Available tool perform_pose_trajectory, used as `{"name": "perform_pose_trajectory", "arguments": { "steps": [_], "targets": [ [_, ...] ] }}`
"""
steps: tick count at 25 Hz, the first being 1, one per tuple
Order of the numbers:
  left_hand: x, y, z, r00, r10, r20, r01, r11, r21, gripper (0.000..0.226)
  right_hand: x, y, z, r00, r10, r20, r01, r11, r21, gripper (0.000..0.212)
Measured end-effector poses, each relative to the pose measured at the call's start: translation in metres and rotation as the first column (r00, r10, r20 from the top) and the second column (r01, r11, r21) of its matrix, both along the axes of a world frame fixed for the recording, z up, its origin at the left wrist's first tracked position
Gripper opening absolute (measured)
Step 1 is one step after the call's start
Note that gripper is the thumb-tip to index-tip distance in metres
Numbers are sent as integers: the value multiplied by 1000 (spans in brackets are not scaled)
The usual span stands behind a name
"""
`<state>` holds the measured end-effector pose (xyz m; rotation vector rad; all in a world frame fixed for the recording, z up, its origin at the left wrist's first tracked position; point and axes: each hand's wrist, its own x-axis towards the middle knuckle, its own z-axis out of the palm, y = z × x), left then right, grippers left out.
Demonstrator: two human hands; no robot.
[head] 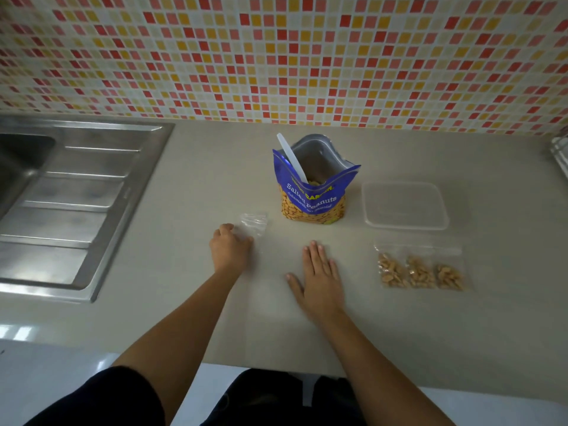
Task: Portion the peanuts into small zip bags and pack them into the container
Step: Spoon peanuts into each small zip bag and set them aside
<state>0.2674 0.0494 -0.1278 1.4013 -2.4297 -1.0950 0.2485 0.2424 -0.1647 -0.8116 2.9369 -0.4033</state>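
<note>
Left hand [230, 250], near-left of the peanut bag [312, 198], curls its fingers on the empty zip bag [255, 223] — right hand [319, 273], before the peanut bag, lies spread flat on the counter [430, 333].

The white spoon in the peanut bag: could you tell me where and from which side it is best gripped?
Grip the white spoon by its upper handle, which juts above the rim of the peanut bag and leans back-left. Come from above, since its lower end is down inside the bag. The right hand, flat on the counter, is free.
</note>
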Motion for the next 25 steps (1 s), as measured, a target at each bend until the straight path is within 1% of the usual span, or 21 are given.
{"name": "perform_pose_trajectory", "arguments": {
  "steps": [2, 5, 7, 9, 10, 12, 13, 15, 16, 17, 18, 19, 20, 21, 23, 25],
  "targets": [
    [-3, -5, 1, 1000, 2, 18, -3, 998, 60, 50, 2, -1, 1, 1000, -14, -13, 14, 1000, 5, 69],
    [-5, -11, 3, 998, 45, 32, -49, 988, 148, 46, 4, -1, 1, 1000, -19, -18, 19, 1000, -3, 68],
    [-5, -15, 6, 997, 40, 63, -50, 985, 167, 36, 4, 0, -1, 999, -19, -28, 19, 1000, -8, 68],
    [-4, -18, 9, 997, 9, 82, -22, 987, 161, 19, 3, 0, -1, 999, -24, -27, 23, 1000, -10, 68],
    [-2, -18, 12, 998, 9, 55, -19, 982, 187, 14, 3, -1, -2, 1000, -22, -20, 22, 1000, -12, 68],
    [4, -17, 18, 996, 64, -59, -44, 954, 297, 15, 2, 0, -3, 1000, -7, -23, 6, 999, -43, 68],
    [7, -16, 23, 988, 102, -117, -54, 933, 357, 15, 1, -1, -1, 1000, -1, -9, 0, 997, -79, 70],
    [14, -10, 35, 962, 155, -225, -28, 875, 484, 11, -1, -3, 7, 995, 9, 98, 14, 974, -228, 72],
    [18, -6, 41, 950, 161, -267, 11, 838, 545, 8, -1, -6, 14, 985, 6, 173, 54, 939, -340, 69],
    [21, 0, 48, 943, 155, -296, 54, 804, 592, 6, -1, -11, 21, 963, 1, 271, 129, 878, -461, 63],
    [25, 4, 52, 936, 144, -322, 95, 776, 623, 5, 0, -17, 30, 918, 9, 396, 233, 797, -558, 55],
    [28, 8, 56, 932, 130, -337, 128, 753, 645, 3, 1, -25, 38, 845, 40, 533, 349, 714, -607, 48],
    [29, 10, 57, 933, 112, -342, 150, 742, 653, 4, 2, -32, 46, 755, 92, 650, 457, 637, -621, 44],
    [31, 13, 59, 937, 94, -338, 164, 735, 658, 9, 2, -39, 50, 682, 135, 718, 538, 572, -619, 42],
    [32, 16, 60, 941, 83, -327, 164, 732, 661, 16, 4, -47, 53, 620, 166, 767, 623, 490, -610, 43],
    [33, 17, 59, 945, 99, -312, 148, 721, 677, 17, 4, -52, 55, 595, 147, 790, 684, 423, -594, 49]
  ]
}}
